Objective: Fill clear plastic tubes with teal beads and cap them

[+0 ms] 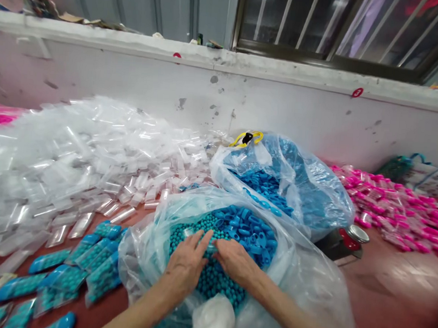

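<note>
A clear plastic bag (137, 258) lies open in front of me, with teal beads (220, 283) and blue caps (253, 236) inside. Both my hands are in its mouth, over the beads. My left hand (190, 257) has its fingers partly spread, near a clear container whose shape is mostly hidden. From the right, my right hand (233, 260) reaches in with bent fingers close to the same clear piece; its fingertips are partly hidden. A white bundle (213, 319) sits at the bag's near edge.
Clear empty containers (92, 150) form a large heap at left. Filled teal packs (101, 270) lie on the red table (389, 301). Behind stands a bag of blue caps (314, 190). Pink pieces (399, 206) and a metal-lidded jar (358, 233) are at right.
</note>
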